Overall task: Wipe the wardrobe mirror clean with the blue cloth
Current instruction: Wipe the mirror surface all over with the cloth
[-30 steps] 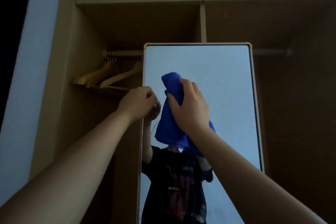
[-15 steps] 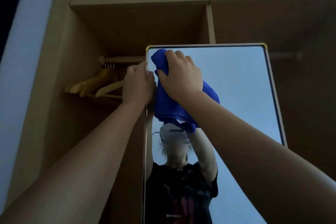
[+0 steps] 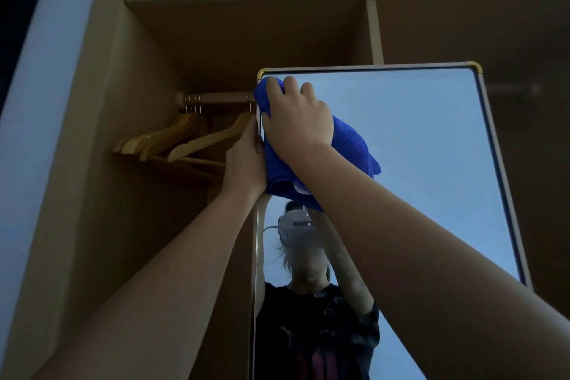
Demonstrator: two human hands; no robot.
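The tall wardrobe mirror (image 3: 416, 145), with a thin metal frame and gold corners, stands upright in the open wardrobe. My right hand (image 3: 297, 117) presses the bunched blue cloth (image 3: 348, 151) against the glass at the mirror's top left corner; the cloth hangs down below my palm. My left hand (image 3: 245, 160) grips the mirror's left edge just below that corner, touching the cloth. The glass reflects a person in a dark shirt and both raised arms.
Several wooden hangers (image 3: 172, 140) hang on a rail (image 3: 216, 98) left of the mirror, right behind my left hand. A wardrobe side panel (image 3: 101, 163) rises at the left, a divider (image 3: 374, 31) and shelf above. The right compartment is dark.
My right hand slid the cloth from the mirror's middle up to its top left corner. My left hand moved up along the left edge with it.
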